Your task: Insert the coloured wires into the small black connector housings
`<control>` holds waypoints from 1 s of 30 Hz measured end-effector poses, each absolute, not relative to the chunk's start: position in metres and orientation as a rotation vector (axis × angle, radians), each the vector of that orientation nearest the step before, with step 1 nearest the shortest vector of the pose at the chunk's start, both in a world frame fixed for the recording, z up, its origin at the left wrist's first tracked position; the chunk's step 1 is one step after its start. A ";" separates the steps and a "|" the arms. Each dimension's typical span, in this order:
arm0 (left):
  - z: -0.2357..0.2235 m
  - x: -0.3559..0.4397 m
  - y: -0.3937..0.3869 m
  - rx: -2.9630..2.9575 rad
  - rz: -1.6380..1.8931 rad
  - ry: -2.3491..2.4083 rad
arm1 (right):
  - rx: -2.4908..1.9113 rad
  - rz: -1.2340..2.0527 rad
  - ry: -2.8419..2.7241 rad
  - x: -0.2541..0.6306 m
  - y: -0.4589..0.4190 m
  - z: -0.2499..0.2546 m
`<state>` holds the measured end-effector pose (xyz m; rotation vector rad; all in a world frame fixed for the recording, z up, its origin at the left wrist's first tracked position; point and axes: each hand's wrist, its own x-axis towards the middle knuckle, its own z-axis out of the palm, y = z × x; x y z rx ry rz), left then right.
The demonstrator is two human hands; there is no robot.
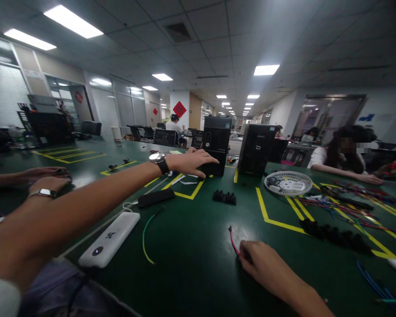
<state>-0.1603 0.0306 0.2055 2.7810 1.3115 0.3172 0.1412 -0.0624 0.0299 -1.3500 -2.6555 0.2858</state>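
Note:
My left hand (194, 162), with a watch on its wrist, stretches forward over the table in front of a black computer tower (216, 145). Its fingers are extended and nothing shows in them; whether they touch the tower I cannot tell. Low in the view, my right hand (267, 264) rests on the table with its fingers closed on a short red wire (232, 241), whose free end points up and away. Between the hands lies a black terminal block (224, 197). A loose green-yellow wire (144, 240) curves on the table to the left.
A white power bank (109, 240) and a black flat case (156, 198) lie under my left arm. At right are a second tower (256, 149), a white round basket (288, 182), more terminal blocks (335, 235) and tangled wires. Other people's hands (48, 178) are at the left.

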 end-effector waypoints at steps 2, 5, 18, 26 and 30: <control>0.218 -0.173 -0.002 2.748 0.332 1.373 | -1.349 0.275 -2.670 0.106 -0.053 0.033; 0.225 -0.177 -0.033 2.880 0.328 1.312 | -1.311 0.287 -2.726 0.033 -0.045 0.044; 0.087 -0.072 0.002 2.768 0.662 1.147 | -1.303 -0.066 -2.458 0.121 -0.081 0.060; 0.016 0.067 0.056 2.529 0.683 0.995 | -1.920 -0.066 -1.988 0.398 -0.146 0.034; 0.000 0.138 0.082 2.479 0.747 1.038 | -1.934 -0.153 -2.045 0.419 -0.164 0.020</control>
